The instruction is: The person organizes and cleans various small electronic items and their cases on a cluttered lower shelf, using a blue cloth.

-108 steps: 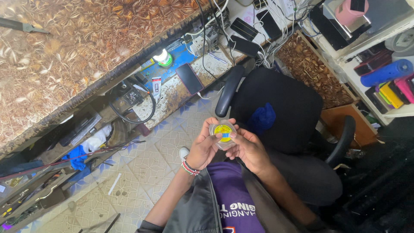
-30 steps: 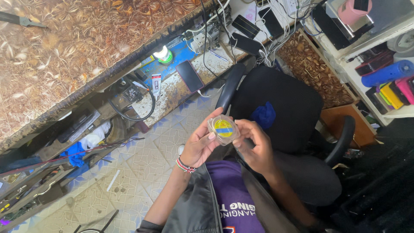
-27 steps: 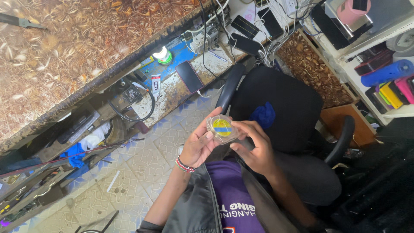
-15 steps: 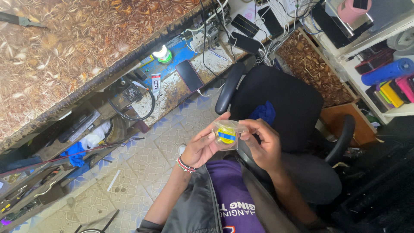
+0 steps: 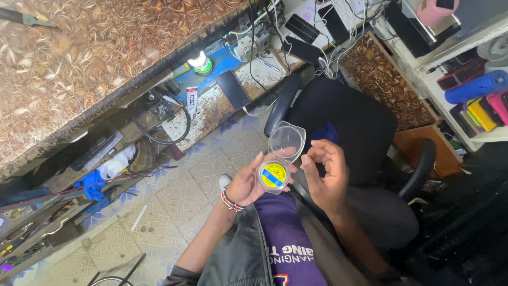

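Small round clear plastic case [image 5: 275,172] with yellow-and-blue label, hinged lid [image 5: 286,141] flipped open, tilted above the lap

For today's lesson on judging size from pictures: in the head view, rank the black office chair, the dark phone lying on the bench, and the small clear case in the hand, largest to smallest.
1. Black office chair, by far the largest.
2 and 3. Unsure: the dark phone and the clear case, open in the left hand, look about alike, and the case is nearer the camera.
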